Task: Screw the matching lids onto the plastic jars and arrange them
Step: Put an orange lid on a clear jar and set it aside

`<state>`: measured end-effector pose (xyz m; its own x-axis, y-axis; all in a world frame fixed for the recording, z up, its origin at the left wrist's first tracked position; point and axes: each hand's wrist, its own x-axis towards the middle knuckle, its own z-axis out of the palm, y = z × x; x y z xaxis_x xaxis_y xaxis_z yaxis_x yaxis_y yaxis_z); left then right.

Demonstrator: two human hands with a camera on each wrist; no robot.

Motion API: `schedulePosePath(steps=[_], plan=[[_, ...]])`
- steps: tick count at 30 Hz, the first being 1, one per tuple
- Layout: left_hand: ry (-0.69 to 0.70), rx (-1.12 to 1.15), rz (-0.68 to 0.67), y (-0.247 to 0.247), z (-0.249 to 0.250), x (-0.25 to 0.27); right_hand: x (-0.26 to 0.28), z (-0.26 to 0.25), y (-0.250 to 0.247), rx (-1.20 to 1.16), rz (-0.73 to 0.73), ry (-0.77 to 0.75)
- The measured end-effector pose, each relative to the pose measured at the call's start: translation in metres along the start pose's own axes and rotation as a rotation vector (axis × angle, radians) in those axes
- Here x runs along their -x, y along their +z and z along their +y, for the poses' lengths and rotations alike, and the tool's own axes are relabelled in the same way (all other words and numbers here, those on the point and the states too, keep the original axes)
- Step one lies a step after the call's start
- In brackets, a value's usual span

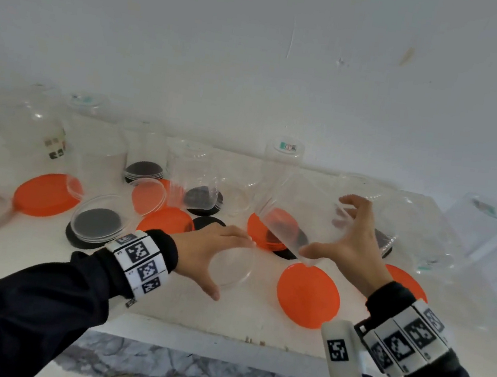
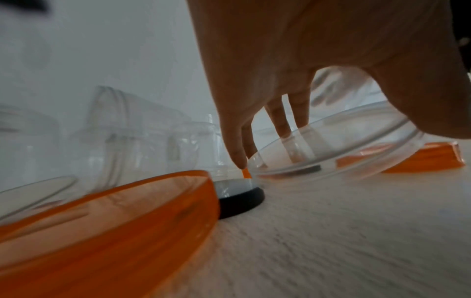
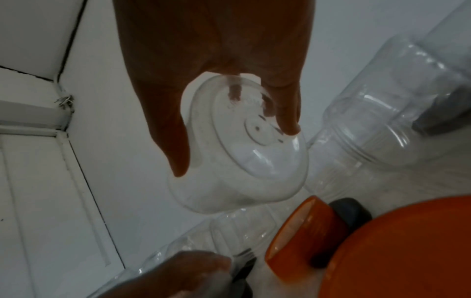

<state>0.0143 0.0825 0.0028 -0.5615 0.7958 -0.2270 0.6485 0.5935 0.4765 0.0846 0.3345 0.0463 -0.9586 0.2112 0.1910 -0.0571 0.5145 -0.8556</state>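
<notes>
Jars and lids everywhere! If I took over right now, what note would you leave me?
Right hand grips a clear round plastic jar, tilted, lifted off the white table, fingers round its base.
Left hand holds a clear round plastic lid by its rim, low over the table, not yet on the jar.
Loose orange round lids and black round lids lie scattered among other clear jars, several standing mouth down.
Done: no jar visibly capped.
Left: probably try the clear lid on the held jar, then match, screw and arrange the rest.
</notes>
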Motion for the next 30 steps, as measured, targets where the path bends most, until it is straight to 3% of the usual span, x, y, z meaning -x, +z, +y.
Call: schedulePosePath(steps=[6, 11, 15, 26, 30], plan=[[-0.065, 0.054, 0.251, -0.010, -0.023, 0.035, 0.007, -0.004, 0.026, 0.179, -0.086, 0.041], [-0.087, 0.145, 0.369, -0.015, -0.031, 0.057, 0.007, -0.002, 0.047, 0.061, -0.164, 0.103], [-0.089, 0.202, 0.457, -0.015, -0.035, 0.069, 0.014, -0.006, 0.063, 0.103, -0.205, 0.061], [-0.105, 0.279, 0.519, -0.012, -0.043, 0.079, 0.035, 0.003, 0.089, 0.106, -0.375, 0.083], [-0.104, 0.297, 0.576, -0.014, -0.036, 0.076, 0.038, 0.010, 0.088, 0.138, -0.361, 0.099]])
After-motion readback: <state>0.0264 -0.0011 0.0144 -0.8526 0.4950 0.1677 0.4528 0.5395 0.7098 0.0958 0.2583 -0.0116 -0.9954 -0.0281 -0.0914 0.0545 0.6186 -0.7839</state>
